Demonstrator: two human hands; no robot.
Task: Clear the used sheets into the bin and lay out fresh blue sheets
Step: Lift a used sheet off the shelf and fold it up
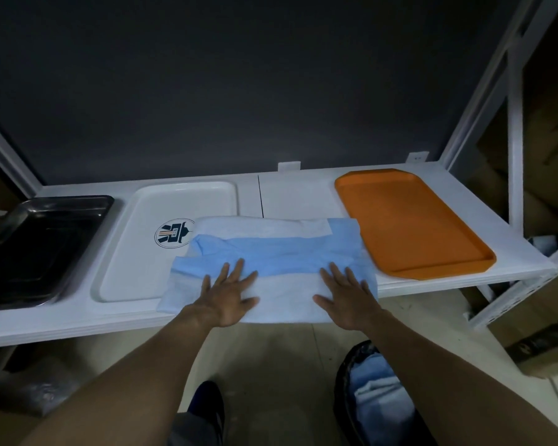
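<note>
Glossy metal pan, matt plastic tray

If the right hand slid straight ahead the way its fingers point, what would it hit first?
Probably only more of the sheet under the right hand, then bare shelf; the orange tray lies off to its right.

Both hands lie flat with fingers spread on a folded blue sheet at the near edge of a white shelf, the left hand near its left end and the right hand near its right. 3 trays sit on the shelf: a black tray at far left, a white tray partly under the sheet, an orange tray at right. On the floor below, a black bin holds what looks like crumpled blue sheets.
</note>
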